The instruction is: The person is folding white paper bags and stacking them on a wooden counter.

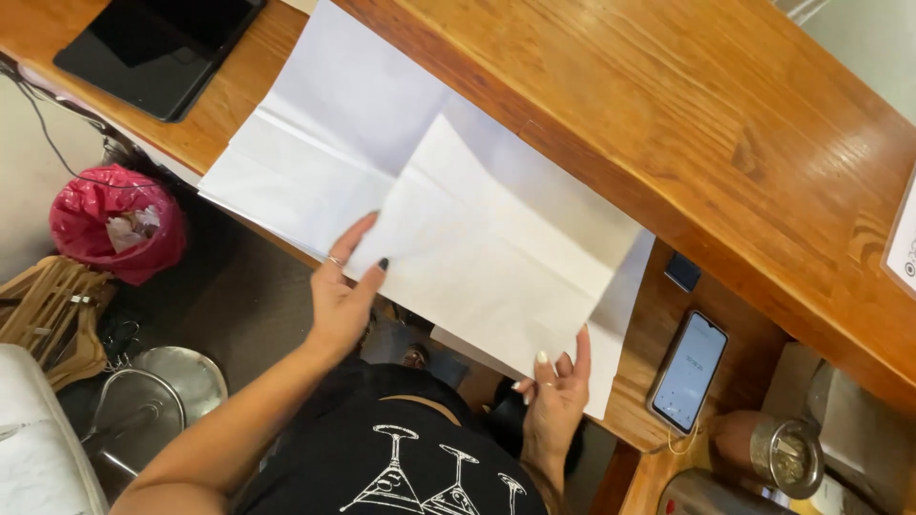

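Both hands grip one folded white paper sheet [496, 243], which is creased into panels and lies over the near edge of a wooden worktop [725, 133]. The left hand [345, 291] pinches the sheet's left edge, thumb on top with a dark-painted nail, a ring on one finger. The right hand [553, 396] clasps the sheet's lower corner, pale-painted fingertips curled over the paper. A second, larger white sheet [315, 143] lies flat beneath the held sheet and spreads out past it to the upper left. Right of the held sheet, a phone [689, 370] with a lit screen rests on a lower wooden ledge, a small dark square object [682, 272] just above it. Below the phone stands a round metal container [784, 453]. Far to the upper left of the sheet, a black tablet [157, 48] lies on the worktop. Left of the sheet, down on the floor, sit a pink plastic bag [119, 219] stuffed with scraps, wooden hangers [48, 305] and round metal lids [162, 396]. Under the sheet, the person's black shirt [401, 458] shows white cocktail-glass drawings
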